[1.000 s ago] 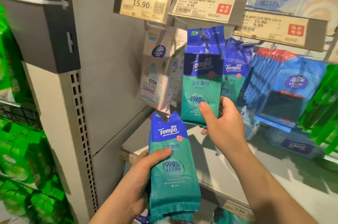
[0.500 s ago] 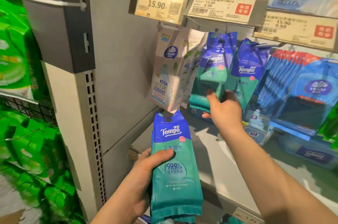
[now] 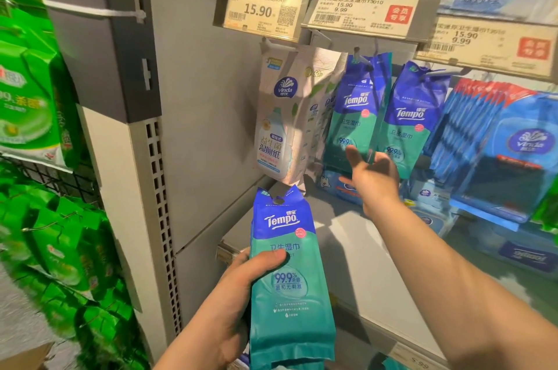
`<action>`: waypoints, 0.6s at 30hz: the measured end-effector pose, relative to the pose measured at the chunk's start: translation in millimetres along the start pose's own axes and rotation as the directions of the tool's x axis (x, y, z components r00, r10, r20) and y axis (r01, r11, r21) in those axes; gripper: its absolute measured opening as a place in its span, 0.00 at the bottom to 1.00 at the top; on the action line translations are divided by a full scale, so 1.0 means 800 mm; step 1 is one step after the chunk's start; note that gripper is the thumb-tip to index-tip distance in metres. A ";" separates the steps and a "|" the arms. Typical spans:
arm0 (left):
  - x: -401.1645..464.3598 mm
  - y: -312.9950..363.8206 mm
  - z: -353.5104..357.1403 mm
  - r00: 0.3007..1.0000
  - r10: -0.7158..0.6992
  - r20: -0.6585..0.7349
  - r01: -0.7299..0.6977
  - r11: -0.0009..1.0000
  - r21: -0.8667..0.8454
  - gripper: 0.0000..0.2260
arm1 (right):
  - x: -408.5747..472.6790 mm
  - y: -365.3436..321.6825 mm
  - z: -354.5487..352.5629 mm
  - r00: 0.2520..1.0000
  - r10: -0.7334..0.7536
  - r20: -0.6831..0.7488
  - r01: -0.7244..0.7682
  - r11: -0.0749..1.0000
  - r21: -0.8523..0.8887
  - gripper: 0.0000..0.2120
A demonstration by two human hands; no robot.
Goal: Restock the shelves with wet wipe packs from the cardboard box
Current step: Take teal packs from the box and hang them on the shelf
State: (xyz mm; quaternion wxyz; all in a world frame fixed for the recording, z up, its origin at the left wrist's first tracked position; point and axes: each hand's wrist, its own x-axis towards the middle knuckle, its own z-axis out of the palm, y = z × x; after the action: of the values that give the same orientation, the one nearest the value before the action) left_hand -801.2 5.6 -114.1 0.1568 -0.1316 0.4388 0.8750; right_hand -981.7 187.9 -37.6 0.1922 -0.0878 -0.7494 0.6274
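My left hand (image 3: pixel 241 288) grips a blue-and-teal Tempo wet wipe pack (image 3: pixel 290 282), held upright low in front of the shelf; more packs seem stacked behind it. Up on the display, a Tempo pack (image 3: pixel 356 115) hangs from a hook (image 3: pixel 357 56), with a second hanging Tempo pack (image 3: pixel 410 118) to its right. My right hand (image 3: pixel 373 176) is stretched out just below the hung pack, fingers spread, holding nothing. The cardboard box is only a corner (image 3: pixel 27 357) at the bottom left.
White Vinda packs (image 3: pixel 279 124) hang left of the Tempo hooks, blue Vinda packs (image 3: pixel 507 152) to the right. Price tags (image 3: pixel 368 11) sit above the hooks. A grey shelf board (image 3: pixel 356 273) lies below. A grey upright post (image 3: pixel 145 188) and green packs (image 3: pixel 33 97) stand at the left.
My right hand pushed the Tempo pack back onto the hook, let it go and now hovers open below it. The left hand kept its pack still.
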 end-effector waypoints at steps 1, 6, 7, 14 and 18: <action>-0.002 0.000 0.001 1.000 -0.005 0.009 0.005 1.000 -0.002 0.38 | -0.001 0.003 -0.001 0.998 0.046 0.031 -0.047 0.999 0.014 0.23; -0.009 -0.001 0.006 0.999 -0.042 0.032 0.041 0.999 0.010 0.32 | -0.002 0.017 -0.010 0.968 0.194 0.159 -0.213 0.970 0.117 0.27; -0.009 -0.001 0.007 0.999 -0.037 0.030 0.036 0.999 0.018 0.30 | -0.001 0.020 -0.012 0.961 0.209 0.182 -0.236 0.961 0.144 0.22; -0.011 0.000 0.021 1.000 0.010 0.016 -0.010 1.000 -0.013 0.16 | -0.026 0.043 -0.040 0.945 0.246 0.216 -0.275 0.955 0.111 0.11; -0.011 -0.003 0.025 1.000 0.020 0.017 -0.019 0.995 -0.094 0.20 | -0.064 0.040 -0.056 0.921 0.259 0.291 -0.300 0.948 0.108 0.10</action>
State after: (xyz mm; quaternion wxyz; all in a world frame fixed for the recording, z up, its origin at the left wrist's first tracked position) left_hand -794.0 21.4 -100.8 0.1458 -0.1269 0.3970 0.8973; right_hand -920.6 215.9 -71.8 0.0012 -0.0920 -0.6990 0.7091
